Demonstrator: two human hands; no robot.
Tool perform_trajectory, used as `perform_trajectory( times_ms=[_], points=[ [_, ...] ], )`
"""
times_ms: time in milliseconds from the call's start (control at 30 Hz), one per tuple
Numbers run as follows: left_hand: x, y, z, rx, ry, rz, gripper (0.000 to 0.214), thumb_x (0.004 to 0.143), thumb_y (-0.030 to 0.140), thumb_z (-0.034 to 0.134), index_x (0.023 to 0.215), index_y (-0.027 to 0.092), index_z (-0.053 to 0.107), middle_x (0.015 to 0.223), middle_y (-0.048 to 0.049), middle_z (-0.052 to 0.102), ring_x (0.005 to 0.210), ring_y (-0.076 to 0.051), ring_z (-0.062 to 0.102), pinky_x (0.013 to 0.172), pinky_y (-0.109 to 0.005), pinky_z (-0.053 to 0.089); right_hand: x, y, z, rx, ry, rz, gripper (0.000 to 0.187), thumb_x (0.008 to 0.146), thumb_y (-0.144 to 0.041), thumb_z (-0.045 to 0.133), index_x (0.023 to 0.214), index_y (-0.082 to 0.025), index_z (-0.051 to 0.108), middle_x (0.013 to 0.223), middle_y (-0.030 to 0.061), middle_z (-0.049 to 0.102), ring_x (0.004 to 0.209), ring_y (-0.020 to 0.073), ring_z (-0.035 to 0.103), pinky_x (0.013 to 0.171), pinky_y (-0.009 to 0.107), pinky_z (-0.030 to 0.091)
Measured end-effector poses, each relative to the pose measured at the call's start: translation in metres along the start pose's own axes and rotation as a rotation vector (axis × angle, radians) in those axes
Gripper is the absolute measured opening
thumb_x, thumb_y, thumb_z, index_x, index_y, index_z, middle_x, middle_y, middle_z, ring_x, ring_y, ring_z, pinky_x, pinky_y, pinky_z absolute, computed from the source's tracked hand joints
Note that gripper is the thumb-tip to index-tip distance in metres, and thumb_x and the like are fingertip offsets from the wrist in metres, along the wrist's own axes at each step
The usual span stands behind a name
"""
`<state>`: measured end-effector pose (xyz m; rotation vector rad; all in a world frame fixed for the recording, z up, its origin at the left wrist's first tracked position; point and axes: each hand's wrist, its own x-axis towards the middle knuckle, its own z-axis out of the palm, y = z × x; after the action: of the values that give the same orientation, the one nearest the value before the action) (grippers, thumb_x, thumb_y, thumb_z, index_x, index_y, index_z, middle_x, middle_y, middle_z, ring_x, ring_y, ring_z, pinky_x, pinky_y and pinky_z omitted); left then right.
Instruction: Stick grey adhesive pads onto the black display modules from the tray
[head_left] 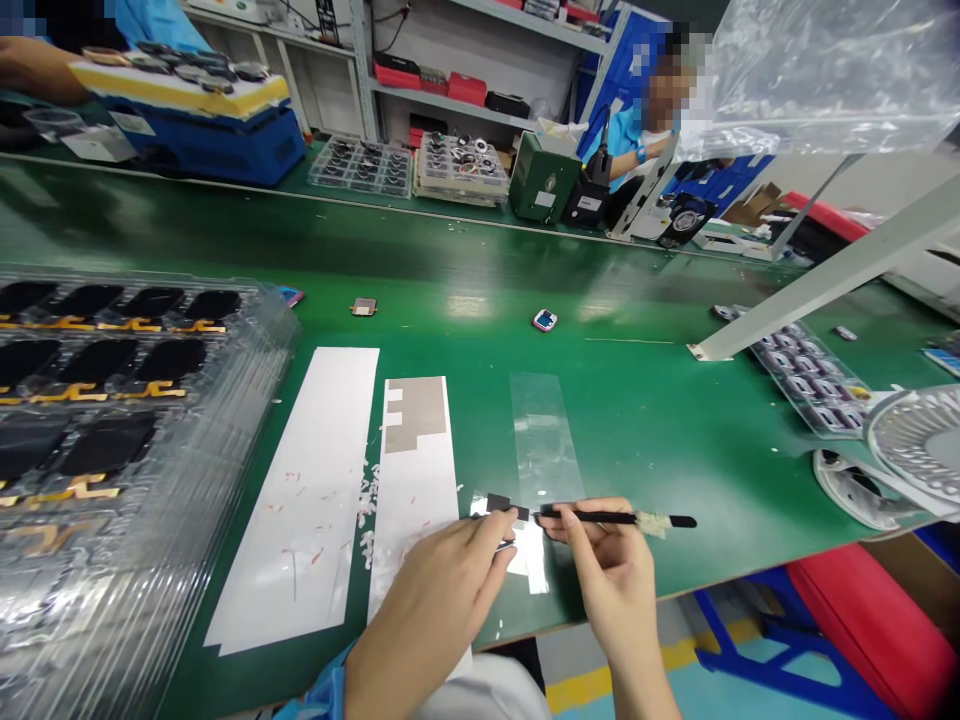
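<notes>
My left hand (450, 565) is closed, pinching a small dark square part (501, 505) near the table's front edge. My right hand (600, 560) is closed around black tweezers (622, 518) that lie level, their tip touching the small part. Both hands hover over a clear film strip (541, 440) on the green table (637, 400). Just left of it lies a white backing sheet (416, 480) with grey square pads at its top.
A stack of clear trays (112, 420) with black parts fills the left. A wider white sheet (307, 500) lies beside it. A small blue-rimmed part (545, 320) and a tan part (364, 306) sit mid-table. A parts tray (814, 380) and fan (911, 440) stand right. A person sits beyond.
</notes>
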<state>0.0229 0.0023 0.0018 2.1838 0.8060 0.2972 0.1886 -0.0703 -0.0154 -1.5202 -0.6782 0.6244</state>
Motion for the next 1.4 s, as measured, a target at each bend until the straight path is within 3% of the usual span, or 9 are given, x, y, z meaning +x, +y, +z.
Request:
perform_trajectory(
  times_ms=[233, 500, 833, 1033, 1267, 1400],
  points=[
    [0.0023, 0.0018, -0.0005, 0.096, -0.032, 0.070, 0.026, 0.100, 0.016, 0.038, 0.124, 0.020, 0.046, 0.110, -0.0121, 0.070, 0.095, -0.030, 0.068, 0.077, -0.047, 0.056, 0.0017, -0.0008, 0.0038, -0.005, -0.034, 0.087, 0.027, 0.080, -0.037, 0.075, 0.089, -0.016, 0.061, 0.087, 0.0080, 0.071, 0.076, 0.0218, 0.075, 0.072, 0.032, 0.064],
    [0.0018, 0.0004, -0.0002, 0.106, 0.000, 0.077, 0.020, 0.098, 0.013, 0.042, 0.117, 0.020, 0.047, 0.110, -0.0095, 0.071, 0.096, -0.027, 0.069, 0.077, -0.045, 0.059, 0.0014, 0.0009, 0.0029, -0.002, -0.006, 0.091, 0.029, 0.077, -0.038, 0.077, 0.086, -0.016, 0.061, 0.088, 0.0054, 0.068, 0.074, 0.0208, 0.075, 0.071, 0.028, 0.064],
    [0.0025, 0.0017, -0.0004, 0.115, -0.011, 0.076, 0.021, 0.099, 0.015, 0.041, 0.119, 0.021, 0.046, 0.109, -0.0085, 0.071, 0.094, -0.027, 0.069, 0.076, -0.045, 0.059, 0.0009, 0.0009, 0.0042, -0.022, 0.001, 0.123, 0.032, 0.077, -0.039, 0.077, 0.087, -0.015, 0.058, 0.081, 0.0072, 0.072, 0.073, 0.0220, 0.076, 0.070, 0.029, 0.064],
    [0.0021, 0.0010, -0.0001, 0.121, -0.012, 0.074, 0.025, 0.100, 0.015, 0.040, 0.124, 0.021, 0.044, 0.109, -0.0091, 0.070, 0.094, -0.027, 0.069, 0.076, -0.044, 0.058, -0.0003, 0.0026, 0.0081, -0.001, 0.049, 0.071, 0.031, 0.075, -0.039, 0.078, 0.085, -0.016, 0.059, 0.083, 0.0039, 0.067, 0.069, 0.0203, 0.075, 0.067, 0.028, 0.064],
    [-0.0008, 0.0006, 0.0002, -0.047, 0.019, -0.009, 0.020, 0.099, 0.017, 0.041, 0.115, 0.024, 0.049, 0.110, -0.0055, 0.069, 0.096, -0.025, 0.067, 0.080, -0.040, 0.054, -0.0009, -0.0005, 0.0056, 0.035, 0.075, 0.006, 0.027, 0.080, -0.035, 0.075, 0.088, -0.019, 0.056, 0.083, 0.0041, 0.069, 0.071, 0.0219, 0.076, 0.068, 0.031, 0.064],
    [-0.0012, 0.0045, -0.0063, -0.179, 0.049, -0.098, 0.013, 0.096, 0.021, 0.047, 0.100, 0.025, 0.059, 0.088, 0.0013, 0.071, 0.073, -0.018, 0.066, 0.069, -0.029, 0.051, -0.0021, -0.0053, 0.0027, 0.053, 0.079, -0.052, 0.022, 0.083, -0.029, 0.073, 0.091, -0.020, 0.054, 0.080, 0.0050, 0.073, 0.073, 0.0224, 0.076, 0.067, 0.031, 0.064]
  ],
)
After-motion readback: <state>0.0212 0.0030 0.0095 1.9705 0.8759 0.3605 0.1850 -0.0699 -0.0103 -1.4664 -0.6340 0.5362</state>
